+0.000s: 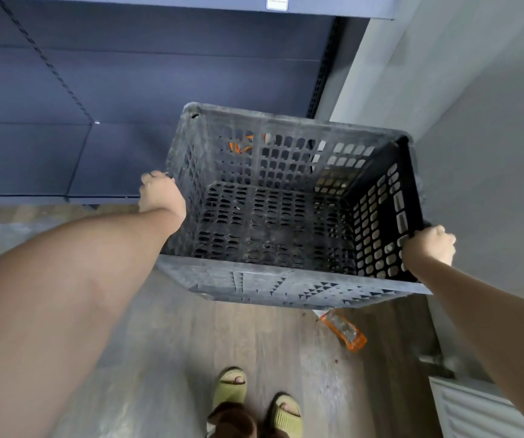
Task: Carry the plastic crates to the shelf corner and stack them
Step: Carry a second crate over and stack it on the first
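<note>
A dark grey perforated plastic crate [273,216] hangs in the air in front of me, its opening facing up and empty inside. My left hand [159,192] grips its left rim. On the opposite side, my right hand [429,245] holds the right rim. The crate sits close to the corner where the dark blue shelf unit [96,105] meets the grey wall [475,121]. Something orange shows through the holes of the crate's far wall, too hidden to identify.
An orange and clear plastic item [344,330] lies on the wood-look floor [191,343] just under the crate's near edge. My feet in green slippers [254,403] stand below. A white slatted panel [475,412] is at the lower right by the wall.
</note>
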